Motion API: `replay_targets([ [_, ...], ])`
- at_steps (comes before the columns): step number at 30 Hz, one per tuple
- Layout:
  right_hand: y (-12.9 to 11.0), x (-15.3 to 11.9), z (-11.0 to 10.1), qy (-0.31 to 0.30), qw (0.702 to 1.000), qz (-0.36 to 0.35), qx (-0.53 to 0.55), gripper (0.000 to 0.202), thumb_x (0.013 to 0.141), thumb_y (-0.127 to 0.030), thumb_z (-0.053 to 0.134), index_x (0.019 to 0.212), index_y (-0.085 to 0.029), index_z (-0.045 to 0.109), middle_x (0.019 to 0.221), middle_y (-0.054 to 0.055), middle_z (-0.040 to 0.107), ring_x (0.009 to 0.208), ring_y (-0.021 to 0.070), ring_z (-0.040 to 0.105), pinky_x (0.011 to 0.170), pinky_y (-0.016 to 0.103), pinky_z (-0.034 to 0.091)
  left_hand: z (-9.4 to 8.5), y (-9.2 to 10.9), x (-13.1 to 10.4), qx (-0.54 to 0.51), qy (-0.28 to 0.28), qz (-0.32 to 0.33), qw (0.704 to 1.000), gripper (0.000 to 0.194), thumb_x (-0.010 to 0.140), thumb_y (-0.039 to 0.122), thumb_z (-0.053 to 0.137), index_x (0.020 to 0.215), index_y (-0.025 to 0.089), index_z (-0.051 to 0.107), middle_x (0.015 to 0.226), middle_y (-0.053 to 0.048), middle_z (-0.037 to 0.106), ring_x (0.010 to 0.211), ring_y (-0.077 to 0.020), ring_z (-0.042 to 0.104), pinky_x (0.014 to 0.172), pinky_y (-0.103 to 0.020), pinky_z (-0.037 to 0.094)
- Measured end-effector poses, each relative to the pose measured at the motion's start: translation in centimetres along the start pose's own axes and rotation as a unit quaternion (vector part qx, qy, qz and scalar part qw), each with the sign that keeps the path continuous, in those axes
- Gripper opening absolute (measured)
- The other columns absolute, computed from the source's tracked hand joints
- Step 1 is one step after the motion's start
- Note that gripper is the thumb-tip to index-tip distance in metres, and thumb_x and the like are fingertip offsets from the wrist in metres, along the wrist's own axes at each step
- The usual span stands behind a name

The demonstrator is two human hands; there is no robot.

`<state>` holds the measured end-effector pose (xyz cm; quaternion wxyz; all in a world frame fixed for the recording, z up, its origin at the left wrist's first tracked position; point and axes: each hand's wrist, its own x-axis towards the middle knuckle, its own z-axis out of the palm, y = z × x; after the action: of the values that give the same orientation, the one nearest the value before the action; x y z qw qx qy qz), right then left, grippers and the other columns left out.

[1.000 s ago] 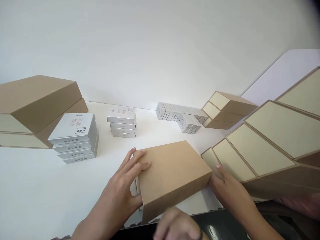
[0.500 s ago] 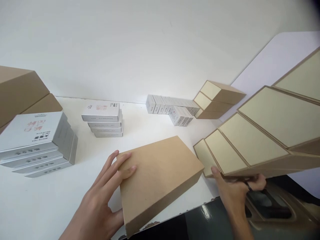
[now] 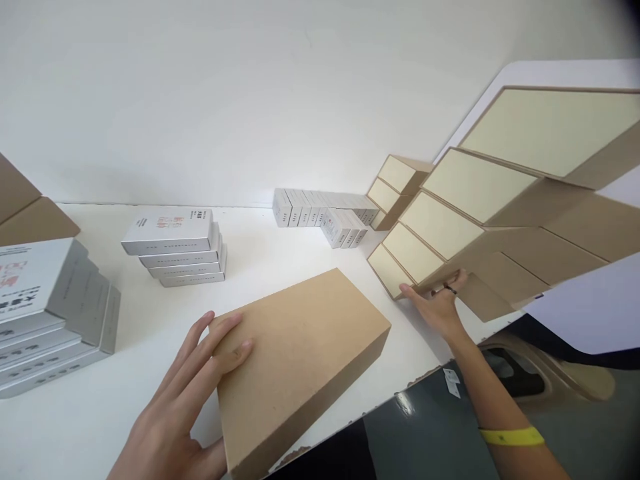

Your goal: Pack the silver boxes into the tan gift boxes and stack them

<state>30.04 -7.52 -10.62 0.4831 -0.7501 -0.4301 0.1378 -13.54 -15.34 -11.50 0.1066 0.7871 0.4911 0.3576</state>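
A plain brown cardboard box (image 3: 300, 353) lies at an angle at the table's front edge. My left hand (image 3: 175, 400) grips its left end, fingers over the top and thumb low on the near side. At the right stands a stack of brown boxes with pale cream faces (image 3: 450, 223). My right hand (image 3: 440, 307) holds the bottom box (image 3: 390, 270) of that stack, its thumb at the front corner and its other fingers along the near side, partly hidden. On that hand is a dark ring, and a yellow band (image 3: 513, 436) circles the forearm.
White printed boxes form a stack (image 3: 173, 233) left of centre and a larger one (image 3: 45, 300) at far left. A row of small white boxes (image 3: 300, 203) stands against the wall. More cream-faced boxes (image 3: 395, 175) stand behind. The table's chipped edge (image 3: 415, 381) runs below.
My right hand has moved up and away from the table edge, and the cream-faced stack stands farther back. The view has shifted right; my left hand keeps its grip on the cardboard box.
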Motion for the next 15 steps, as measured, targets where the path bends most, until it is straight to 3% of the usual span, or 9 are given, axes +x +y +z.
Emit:
replay_targets([
  [3,0.6,0.2,0.6,0.004,1.000,-0.031,-0.006,0.139,0.066,-0.056,0.085,0.157,-0.022,-0.014,0.165,0.018,0.015,0.149,0.0283,0.029,0.122,0.039,0.025,0.0,-0.1,0.0,0.008,-0.003,0.006,1.000,0.043,0.097,0.044,0.054,0.138,0.030,0.048,0.156,-0.006,0.043,0.149,-0.0350,0.033,0.094,-0.044,0.061],
  [6,1.6,0.4,0.9,0.012,1.000,-0.027,-0.002,0.144,0.062,-0.058,0.087,0.157,-0.020,-0.015,0.166,0.019,0.012,0.148,0.0305,0.031,0.121,0.041,0.027,0.0,-0.1,0.0,0.016,-0.012,0.019,1.000,0.044,0.098,0.043,0.051,0.140,0.031,0.045,0.157,-0.007,0.041,0.151,-0.0340,0.029,0.101,-0.049,0.057],
  [11,2.5,1.2,0.8,0.023,0.999,-0.026,0.018,0.145,0.056,-0.055,0.091,0.157,-0.023,-0.007,0.167,0.016,0.008,0.150,0.0309,0.025,0.123,0.045,0.021,-0.1,-0.2,0.1,0.041,-0.022,0.017,0.999,0.045,0.098,0.046,0.051,0.140,0.032,0.043,0.158,-0.006,0.040,0.151,-0.0313,0.030,0.094,-0.043,0.062],
  [15,1.3,-1.1,1.3,0.040,0.997,-0.029,0.065,0.133,0.059,-0.058,0.088,0.154,-0.023,0.003,0.165,0.019,0.009,0.150,0.0313,0.022,0.123,0.051,0.022,0.0,-0.4,0.1,0.058,-0.015,0.013,0.998,0.047,0.094,0.053,0.053,0.136,0.033,0.046,0.155,-0.006,0.045,0.147,-0.0335,0.037,0.091,-0.044,0.062],
])
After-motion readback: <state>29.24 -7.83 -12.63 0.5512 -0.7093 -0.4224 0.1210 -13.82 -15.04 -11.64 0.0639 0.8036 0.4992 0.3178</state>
